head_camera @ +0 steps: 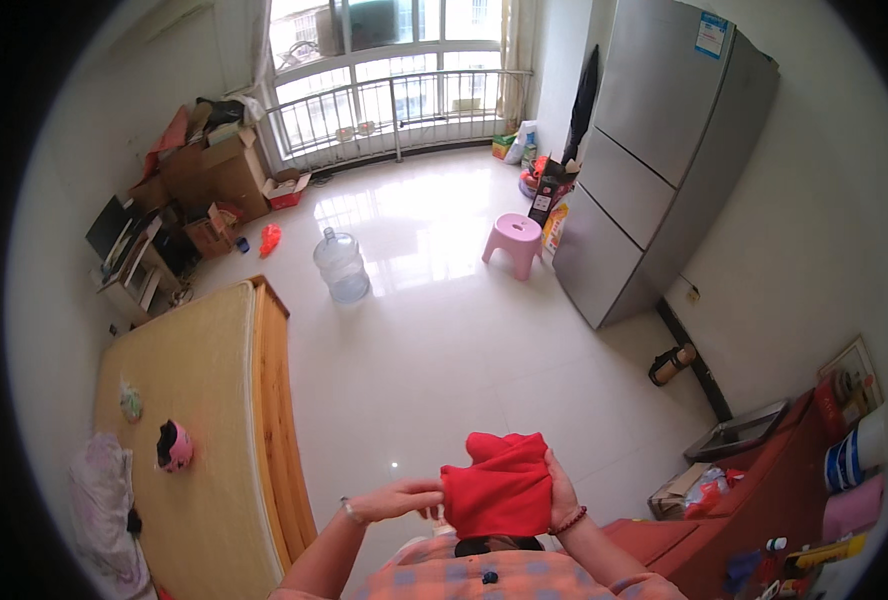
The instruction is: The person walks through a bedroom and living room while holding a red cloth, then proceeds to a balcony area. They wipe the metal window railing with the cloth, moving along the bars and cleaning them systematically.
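A folded piece of red cloth (pixel 498 487) is held up close in front of my chest. My right hand (pixel 562 491) grips its right side, with the thumb along the edge and the other fingers hidden behind the cloth. At its left edge is my left hand (pixel 406 501), fingers stretched toward the fabric; the fingertips meet or overlap the edge, and whether they pinch it cannot be told.
A mattress on a wooden bed frame (pixel 268 420) lies to the left. Ahead on the tiled floor stand a large clear water bottle (pixel 343 270) and a pink plastic stool (pixel 517 238). A grey refrigerator (pixel 639 165) and a red sofa (pixel 759 502) are on the right.
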A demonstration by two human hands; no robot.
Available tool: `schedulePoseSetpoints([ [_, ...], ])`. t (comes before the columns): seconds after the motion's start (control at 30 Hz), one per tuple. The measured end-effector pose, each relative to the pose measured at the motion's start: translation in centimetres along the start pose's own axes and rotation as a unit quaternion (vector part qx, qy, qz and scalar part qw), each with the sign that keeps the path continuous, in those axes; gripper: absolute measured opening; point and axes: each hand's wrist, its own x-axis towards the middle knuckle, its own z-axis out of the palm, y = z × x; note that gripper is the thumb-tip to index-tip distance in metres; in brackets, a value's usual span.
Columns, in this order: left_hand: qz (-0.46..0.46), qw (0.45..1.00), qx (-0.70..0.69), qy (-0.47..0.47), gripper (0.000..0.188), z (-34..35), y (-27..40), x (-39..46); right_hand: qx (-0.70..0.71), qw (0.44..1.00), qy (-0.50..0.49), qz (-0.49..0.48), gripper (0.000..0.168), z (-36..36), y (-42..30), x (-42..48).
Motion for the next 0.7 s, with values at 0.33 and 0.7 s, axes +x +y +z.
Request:
schedulePoseSetpoints([
  [0.33, 0.063, 0.996, -0.033, 0.062, 0.018, -15.1, 13.6, 25.6, 0.007, 0.999, 0.021, -0.029, 0.057, -2.1, -17.9, 21.0],
  [0.7, -0.132, 0.889, -0.168, 0.404, 0.014, -40.9, 6.9, 36.0, -0.012, 0.998, 0.009, 0.053, 0.052, 1.7, -38.4, 43.2],
])
